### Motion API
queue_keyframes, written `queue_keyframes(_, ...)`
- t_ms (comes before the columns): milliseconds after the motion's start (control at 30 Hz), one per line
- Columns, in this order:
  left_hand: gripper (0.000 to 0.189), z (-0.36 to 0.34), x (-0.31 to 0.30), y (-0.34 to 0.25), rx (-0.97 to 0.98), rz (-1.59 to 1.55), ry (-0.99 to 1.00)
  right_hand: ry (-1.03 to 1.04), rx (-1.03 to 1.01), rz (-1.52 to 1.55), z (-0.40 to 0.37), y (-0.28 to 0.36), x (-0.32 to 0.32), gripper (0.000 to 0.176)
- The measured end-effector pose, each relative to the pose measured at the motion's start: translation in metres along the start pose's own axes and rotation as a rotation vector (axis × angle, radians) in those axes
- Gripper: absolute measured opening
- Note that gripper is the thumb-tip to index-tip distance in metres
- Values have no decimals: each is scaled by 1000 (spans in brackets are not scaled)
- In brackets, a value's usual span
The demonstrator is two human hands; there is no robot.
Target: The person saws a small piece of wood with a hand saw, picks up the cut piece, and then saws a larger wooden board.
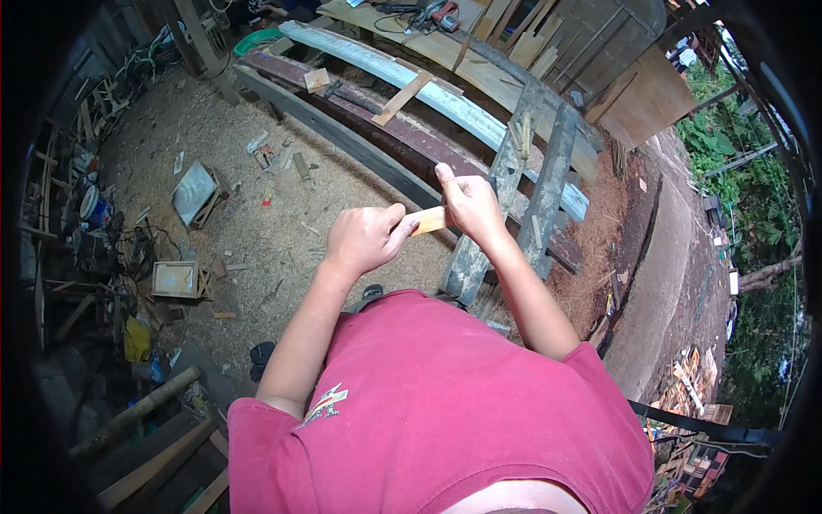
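Wide brown chip-littered ground (282, 231) is spreading out at left, a long white-painted wooden beam (355, 53) is lying on the far side, and here, nearer, the bare left hand (364, 240) and bare right hand (473, 206) are meeting in mid-air! Both hands' fingers are grasping a short, flat, yellow-tan strip (431, 220), which is spanning the gap between them. Good handling is probably calling for firm end pinches, level wrists and even pressure, without twisting.

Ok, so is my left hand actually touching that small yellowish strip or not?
Touching. The head view shows the left hand's thumb and curled fingers meeting one end of the yellowish strip, with no gap between them.
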State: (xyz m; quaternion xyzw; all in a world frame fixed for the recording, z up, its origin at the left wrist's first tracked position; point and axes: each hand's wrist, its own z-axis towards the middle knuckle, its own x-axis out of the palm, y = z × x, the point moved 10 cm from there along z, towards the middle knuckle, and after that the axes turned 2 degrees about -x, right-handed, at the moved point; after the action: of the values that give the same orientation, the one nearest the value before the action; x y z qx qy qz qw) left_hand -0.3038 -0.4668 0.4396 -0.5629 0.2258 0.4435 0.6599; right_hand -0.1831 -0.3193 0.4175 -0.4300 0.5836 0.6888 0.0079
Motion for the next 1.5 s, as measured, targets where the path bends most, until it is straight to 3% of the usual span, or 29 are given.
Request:
queue_keyframes(100,36,-12,-7,6,11,-20,-48,8,-73,122,-3,6,12,71)
queue_keyframes(233,37,-24,-12,19,-7,-22,-56,25,-76,179,-7,1,36,72)
queue_keyframes(367,38,-29,4,33,-89,-42,87,45,-22,176,-8,-24,51,77)
queue_keyframes(500,39,-29,25,34,-107,-140,185,99,125,344,-19,-47,45,92)
queue_keyframes(600,40,-26,42,42,-176,-200,167,27,276,485,-28,-96,34,87)
queue_keyframes(767,41,-17,65,45,-202,-202,126,13,343,362,-36,-212,17,70)
queue_keyframes(967,40,3,102,36,-220,-153,168,16,333,332,-41,-248,-1,49)
queue_keyframes(1200,41,24,121,-1,-198,-186,148,32,252,-259,-34,-362,17,36)
queue_keyframes(1333,40,28,135,-10,-279,-146,238,93,181,-432,-39,-379,17,43)
queue_keyframes(1367,39,29,140,-12,-260,-158,217,211,270,-444,-42,-386,17,46)
queue_keyframes(1500,35,27,158,-13,-236,-176,177,192,241,-455,-52,-407,16,55)
